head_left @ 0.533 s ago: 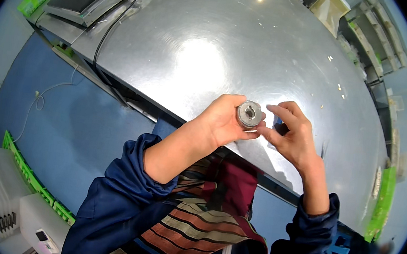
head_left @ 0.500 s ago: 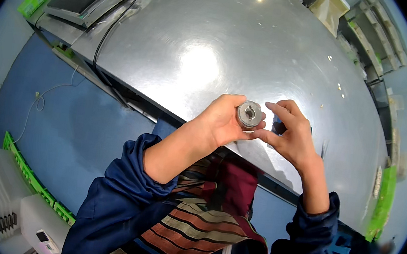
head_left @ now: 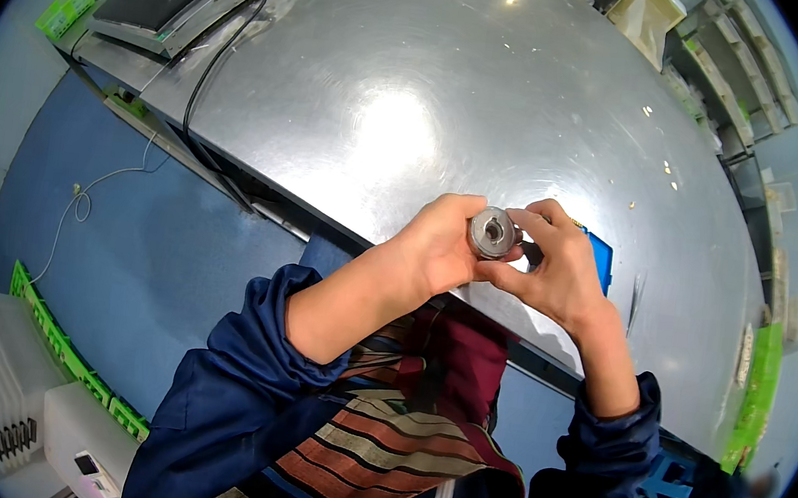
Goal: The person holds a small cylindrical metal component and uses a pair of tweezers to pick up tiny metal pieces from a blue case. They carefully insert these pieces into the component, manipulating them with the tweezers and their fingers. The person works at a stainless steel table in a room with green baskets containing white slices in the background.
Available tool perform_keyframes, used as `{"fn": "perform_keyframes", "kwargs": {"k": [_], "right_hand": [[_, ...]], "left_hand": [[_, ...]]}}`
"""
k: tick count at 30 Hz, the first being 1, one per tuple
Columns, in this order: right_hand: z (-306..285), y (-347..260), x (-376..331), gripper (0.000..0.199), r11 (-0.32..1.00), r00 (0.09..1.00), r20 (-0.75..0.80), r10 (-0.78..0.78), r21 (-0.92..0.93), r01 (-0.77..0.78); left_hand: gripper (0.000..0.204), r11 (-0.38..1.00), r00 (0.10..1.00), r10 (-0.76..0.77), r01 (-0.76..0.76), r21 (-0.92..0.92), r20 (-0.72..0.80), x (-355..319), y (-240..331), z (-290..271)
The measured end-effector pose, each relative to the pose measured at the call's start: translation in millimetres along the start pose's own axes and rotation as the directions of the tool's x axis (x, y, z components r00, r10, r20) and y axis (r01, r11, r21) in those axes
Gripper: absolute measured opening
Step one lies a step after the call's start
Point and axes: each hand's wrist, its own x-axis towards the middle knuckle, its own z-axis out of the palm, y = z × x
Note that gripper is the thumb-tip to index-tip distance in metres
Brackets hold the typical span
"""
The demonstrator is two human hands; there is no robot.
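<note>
A short, round metal part (head_left: 492, 218) with a hole in its middle is held up over the near edge of the steel table. My left hand (head_left: 434, 243) wraps it from the left, thumb along the upper side and fingers beneath. The thumb and forefinger of my right hand (head_left: 562, 272) close on its right side. Part of the metal piece is hidden behind the fingers. Just beyond my right hand lies a blue flat box or tray (head_left: 601, 259), partly covered by the hand. Thin rod-like tools (head_left: 636, 301) rest to its right.
The steel table (head_left: 340, 75) carries small pale scraps (head_left: 667, 168) at right. A machine with a dark plate (head_left: 154, 2) stands far left, its black cable (head_left: 203, 84) running over the edge. A cream bin (head_left: 644, 21) sits far right; a blue stool (head_left: 671, 482) stands lower right.
My right hand has moved left, its thumb and forefinger now against the metal part. The part has shifted slightly and tilted, showing more of its side. More of the blue box shows.
</note>
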Motion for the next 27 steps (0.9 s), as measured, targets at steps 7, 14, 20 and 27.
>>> {"fn": "perform_keyframes", "kwargs": {"k": [7, 14, 20, 27], "right_hand": [[20, 4, -1, 0.040, 1.000, 0.992, -0.122, -0.023, 0.003, 0.023], [13, 5, -2, 0.040, 0.999, 0.994, -0.106, -0.019, 0.041, 0.024], [-33, 0, -4, 0.028, 0.793, 0.891, 0.081, 0.447, 0.425, -0.437], [-36, 2, -6, 0.029, 0.453, 0.856, 0.222, 0.467, 0.771, -0.448]], "left_hand": [[0.037, 0.999, 0.999, 0.049, -0.050, -0.008, -0.014, 5, -5, -2], [0.036, 0.999, 0.999, -0.011, 0.010, -0.044, -0.032, 3, 0, -2], [0.034, 0.995, 0.992, -0.056, 0.047, -0.083, -0.112, 2, 4, -2], [0.033, 0.997, 0.995, -0.038, 0.030, -0.076, -0.094, 4, -2, 6]]}}
